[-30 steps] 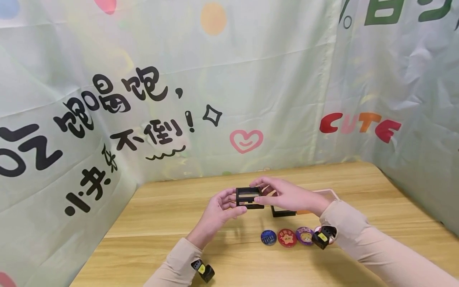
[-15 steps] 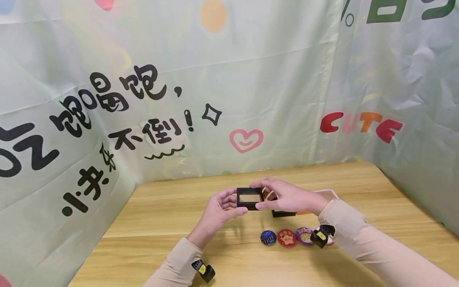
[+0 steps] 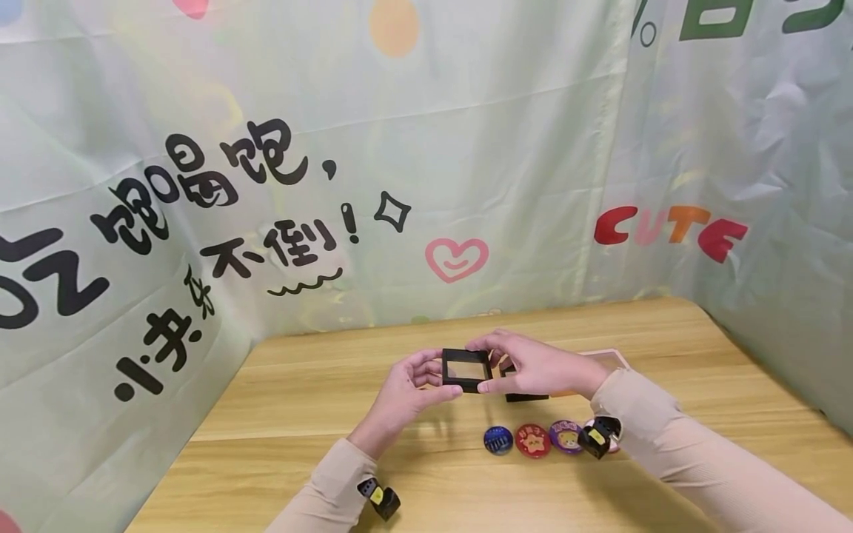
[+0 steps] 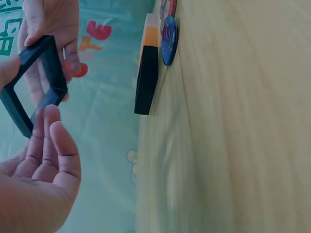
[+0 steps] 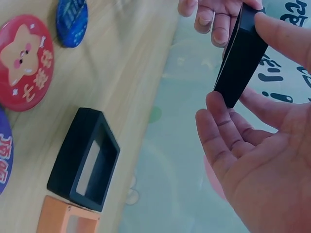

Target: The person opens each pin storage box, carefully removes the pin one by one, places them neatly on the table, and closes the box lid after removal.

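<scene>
Both hands hold a small black box frame [image 3: 460,384] with a rectangular window, raised above the wooden table. My left hand [image 3: 408,391] grips its left side, thumb at the lower front edge and fingers at the far side. On the right side, my right hand [image 3: 536,364] pinches it between thumb and fingers. The right wrist view shows the frame's plain black side [image 5: 243,56] edge-on; in the left wrist view its window is see-through. A second black frame [image 5: 68,155] stands on the table beyond the right hand, partly hidden by it in the head view.
An orange frame [image 5: 51,216] adjoins the second black one, and a pale pink frame [image 3: 618,358] lies farther right. Nearer me is a row of round badges: blue [image 3: 498,440], red [image 3: 533,442], purple [image 3: 566,437], and another mostly hidden by the right wrist camera [image 3: 600,437].
The held black frame has tilted, so its window face shows more fully to the head camera, and it has shifted slightly right. Both hands keep their hold; the badges stay put.
</scene>
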The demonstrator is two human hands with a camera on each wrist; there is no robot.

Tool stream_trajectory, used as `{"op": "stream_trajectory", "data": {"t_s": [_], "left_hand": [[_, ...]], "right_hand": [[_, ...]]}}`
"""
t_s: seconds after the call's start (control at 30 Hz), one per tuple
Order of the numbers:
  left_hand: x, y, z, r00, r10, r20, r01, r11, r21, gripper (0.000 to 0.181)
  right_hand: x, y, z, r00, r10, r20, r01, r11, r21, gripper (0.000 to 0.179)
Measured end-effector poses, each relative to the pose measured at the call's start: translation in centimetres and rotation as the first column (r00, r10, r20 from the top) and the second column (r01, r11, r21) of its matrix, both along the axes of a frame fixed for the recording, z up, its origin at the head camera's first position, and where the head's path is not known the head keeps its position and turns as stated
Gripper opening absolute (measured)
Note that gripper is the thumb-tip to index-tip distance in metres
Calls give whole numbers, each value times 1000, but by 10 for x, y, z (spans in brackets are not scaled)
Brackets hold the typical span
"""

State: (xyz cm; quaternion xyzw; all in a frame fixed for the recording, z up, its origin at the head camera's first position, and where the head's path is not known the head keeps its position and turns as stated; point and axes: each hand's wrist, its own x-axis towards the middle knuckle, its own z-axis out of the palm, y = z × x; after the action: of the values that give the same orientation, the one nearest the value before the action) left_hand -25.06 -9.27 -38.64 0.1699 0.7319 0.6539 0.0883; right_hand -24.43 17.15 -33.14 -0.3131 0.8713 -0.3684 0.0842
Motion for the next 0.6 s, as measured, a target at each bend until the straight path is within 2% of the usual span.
{"op": "stream_trajectory", "data": {"t_s": [0.17,0.3,0.37,0.5,0.6], "left_hand": [[-3,3,1,999,-41,22,42,998,-55,67],[-7,5,2,997,-73,3,72,985,-156,62],[-9,6,2,996,-88,-28,79,969,-233,62],[-14,9,3,985,-116,-129,58,921,-386,65],[-16,11,3,977,-119,-175,27,890,-454,68]], "right_hand": [[-3,4,-5,1000,-14,0,14,1000,-2,70],[-6,6,-10,1000,-21,-14,21,999,34,72],[-8,7,-12,999,-22,-34,24,998,58,73],[-9,9,-16,995,-13,-94,24,994,109,74],[-10,10,-19,993,-8,-118,24,990,139,75]]}}
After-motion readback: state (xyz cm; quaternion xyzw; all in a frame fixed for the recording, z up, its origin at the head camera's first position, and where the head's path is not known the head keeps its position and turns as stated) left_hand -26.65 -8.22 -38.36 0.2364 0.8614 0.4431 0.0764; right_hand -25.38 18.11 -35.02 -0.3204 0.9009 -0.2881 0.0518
